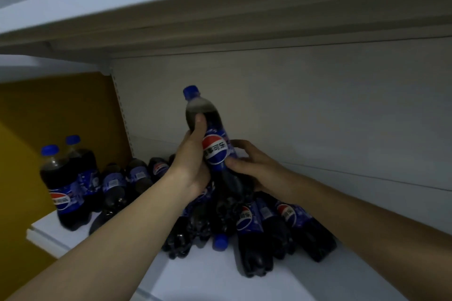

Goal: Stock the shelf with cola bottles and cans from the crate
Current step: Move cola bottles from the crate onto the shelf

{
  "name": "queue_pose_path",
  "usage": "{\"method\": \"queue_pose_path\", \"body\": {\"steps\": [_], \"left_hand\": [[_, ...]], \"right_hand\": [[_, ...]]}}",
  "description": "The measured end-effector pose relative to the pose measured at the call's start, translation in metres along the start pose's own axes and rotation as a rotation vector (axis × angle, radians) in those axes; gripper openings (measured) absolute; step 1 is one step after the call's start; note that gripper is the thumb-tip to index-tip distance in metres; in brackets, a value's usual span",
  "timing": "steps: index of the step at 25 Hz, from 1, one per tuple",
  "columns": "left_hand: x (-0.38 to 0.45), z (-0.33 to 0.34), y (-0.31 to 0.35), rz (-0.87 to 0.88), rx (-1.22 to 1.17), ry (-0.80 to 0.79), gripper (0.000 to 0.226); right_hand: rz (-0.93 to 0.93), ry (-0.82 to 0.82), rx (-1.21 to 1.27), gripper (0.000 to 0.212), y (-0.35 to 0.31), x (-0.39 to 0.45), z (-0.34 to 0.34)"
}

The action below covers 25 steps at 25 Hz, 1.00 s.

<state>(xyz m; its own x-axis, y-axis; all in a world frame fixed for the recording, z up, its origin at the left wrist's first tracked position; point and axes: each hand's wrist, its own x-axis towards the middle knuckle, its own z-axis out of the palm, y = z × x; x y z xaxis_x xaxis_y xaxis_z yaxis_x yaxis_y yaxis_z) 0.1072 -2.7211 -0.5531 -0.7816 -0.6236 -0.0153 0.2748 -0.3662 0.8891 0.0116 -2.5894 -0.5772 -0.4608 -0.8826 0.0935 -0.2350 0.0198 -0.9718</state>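
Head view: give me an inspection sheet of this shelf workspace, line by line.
Surface: white shelf board, bare at the front, bottles across the back.
Job's things: held cola bottle, upright, blue cap on; two standing bottles at the left end; heap of lying bottles in the middle. No cans or crate in view.
Clutter: nothing seen.
Grippers: left hand grips the held bottle, thumb up its neck; right hand holds it at the label, fingers curled behind.
Cables: nothing seen.
Surroundings: upper shelf overhead, pale back panel, yellow side panel; lighting dim.
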Motion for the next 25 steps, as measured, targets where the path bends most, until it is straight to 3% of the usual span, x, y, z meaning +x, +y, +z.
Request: {"method": "queue_pose_path", "body": {"steps": [2,5,8,12,15,18,23,25], "left_hand": [[-0.002,0.031,-0.007,0.013,-0.008,-0.136,0.068],[-0.003,0.062,-0.015,0.025,0.182,-0.199,0.043],[-0.006,0.068,-0.024,0.055,0.528,-0.333,0.044],[-0.017,0.061,-0.043,0.082,0.74,-0.501,0.036],[-0.014,0.038,-0.042,0.22,0.817,-0.394,0.025],[-0.013,0.001,-0.028,0.285,0.673,-0.21,0.024],[-0.039,-0.064,-0.002,0.324,0.701,-0.051,0.023],[-0.053,-0.092,0.005,0.316,0.764,-0.03,0.024]], "right_hand": [[-0.029,0.055,-0.106,0.074,0.003,-0.016,-0.018],[0.014,0.219,-0.215,0.062,0.013,-0.035,-0.05],[0.082,0.347,-0.207,0.053,0.029,-0.057,-0.08],[0.097,0.512,-0.125,0.05,0.044,-0.079,-0.095],[0.103,0.568,0.025,0.037,0.047,-0.091,-0.087],[0.074,0.486,0.141,0.034,0.045,-0.089,-0.048],[-0.09,0.277,-0.04,0.061,0.042,-0.056,0.057],[-0.14,0.276,-0.08,0.066,0.051,-0.043,0.088]]}}
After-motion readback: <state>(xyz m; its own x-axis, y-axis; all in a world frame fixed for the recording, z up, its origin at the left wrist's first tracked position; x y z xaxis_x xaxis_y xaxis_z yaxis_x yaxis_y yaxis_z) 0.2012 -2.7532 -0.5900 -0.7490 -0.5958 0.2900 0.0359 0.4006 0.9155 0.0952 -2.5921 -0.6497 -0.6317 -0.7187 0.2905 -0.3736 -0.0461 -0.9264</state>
